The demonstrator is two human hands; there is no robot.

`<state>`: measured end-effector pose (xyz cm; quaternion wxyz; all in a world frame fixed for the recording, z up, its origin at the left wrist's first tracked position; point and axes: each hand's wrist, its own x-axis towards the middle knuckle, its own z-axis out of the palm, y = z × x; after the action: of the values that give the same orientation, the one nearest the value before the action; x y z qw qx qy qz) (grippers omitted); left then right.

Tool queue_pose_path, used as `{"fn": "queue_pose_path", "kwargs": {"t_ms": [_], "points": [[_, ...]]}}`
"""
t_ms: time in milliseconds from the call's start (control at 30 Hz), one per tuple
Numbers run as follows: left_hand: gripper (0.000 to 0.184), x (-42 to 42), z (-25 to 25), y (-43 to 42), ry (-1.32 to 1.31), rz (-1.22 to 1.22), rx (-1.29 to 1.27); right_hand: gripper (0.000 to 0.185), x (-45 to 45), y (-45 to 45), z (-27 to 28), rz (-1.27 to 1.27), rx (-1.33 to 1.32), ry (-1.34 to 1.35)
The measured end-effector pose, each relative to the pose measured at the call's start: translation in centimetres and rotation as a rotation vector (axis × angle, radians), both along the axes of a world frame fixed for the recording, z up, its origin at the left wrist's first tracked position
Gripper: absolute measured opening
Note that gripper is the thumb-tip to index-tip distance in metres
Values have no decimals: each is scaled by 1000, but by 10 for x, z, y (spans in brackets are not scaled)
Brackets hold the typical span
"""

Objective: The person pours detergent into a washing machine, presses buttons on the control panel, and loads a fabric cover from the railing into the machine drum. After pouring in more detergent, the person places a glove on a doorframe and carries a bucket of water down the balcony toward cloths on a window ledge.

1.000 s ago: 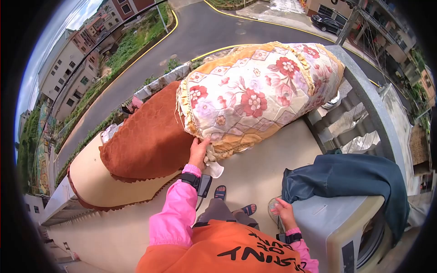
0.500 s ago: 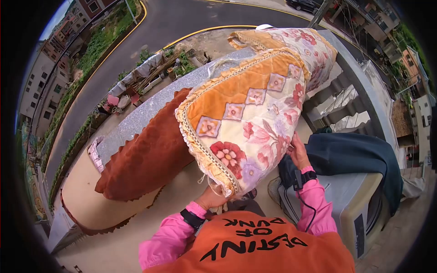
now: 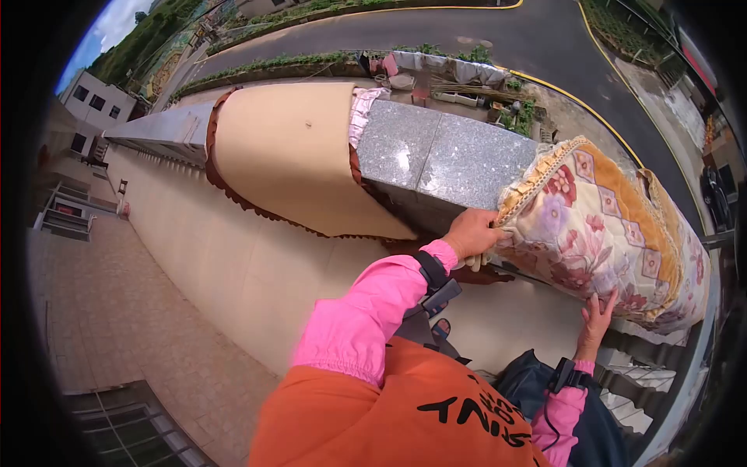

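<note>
A floral quilt (image 3: 576,233) with an orange band and a ruffled lace edge lies draped over the right end of the granite parapet (image 3: 436,152). My left hand (image 3: 471,233) is closed on the quilt's near left corner. Against its front side, my right hand (image 3: 597,321) rests with the fingers stretched out and apart. Below my left hand hangs a red-brown cloth (image 3: 486,275), partly hidden by my arm. Left of my hands, a beige cover (image 3: 288,156) with a red-brown scalloped edge is laid over the parapet.
A dark cloth (image 3: 537,381) lies low at the right, partly behind my right sleeve. A grey railing (image 3: 677,389) with balusters runs along the right. Beyond the parapet are a road (image 3: 436,35) and plants. The tiled floor (image 3: 179,303) stretches left.
My view has turned left. The floral quilt has come down onto the parapet from a raised position. The red-brown cloth now hangs lower, and my right hand's fingers have spread.
</note>
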<state>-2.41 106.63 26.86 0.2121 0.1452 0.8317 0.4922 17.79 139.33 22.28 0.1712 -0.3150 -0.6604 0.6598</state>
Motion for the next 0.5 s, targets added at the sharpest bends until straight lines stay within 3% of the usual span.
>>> {"fn": "queue_pose_path", "kwargs": {"t_ms": [67,100,200,233,267,300,333,367,400,500], "points": [[32,9,-1,1,57,72,0,81,-26,-3,3,102,634,-38],[32,15,-4,3,77,130,3,81,-41,-20,18,137,631,-27],[30,24,-3,4,144,163,27,91,-63,-48,37,215,960,-190],[32,26,15,0,-117,157,88,92,-66,-44,31,213,1079,-235],[30,21,13,-2,14,139,79,92,-69,-48,34,195,1138,-306],[29,15,13,-5,-29,109,155,91,-71,-49,33,181,1211,-385],[29,12,26,-9,33,82,64,89,-73,-48,33,184,1245,-381],[28,7,28,-14,168,36,-30,83,-74,-44,31,189,1239,-356],[29,7,25,-18,236,93,85,67,-76,-36,26,154,1309,-255],[20,17,37,-41,22,219,311,52,-76,-4,8,176,1320,-97]]}}
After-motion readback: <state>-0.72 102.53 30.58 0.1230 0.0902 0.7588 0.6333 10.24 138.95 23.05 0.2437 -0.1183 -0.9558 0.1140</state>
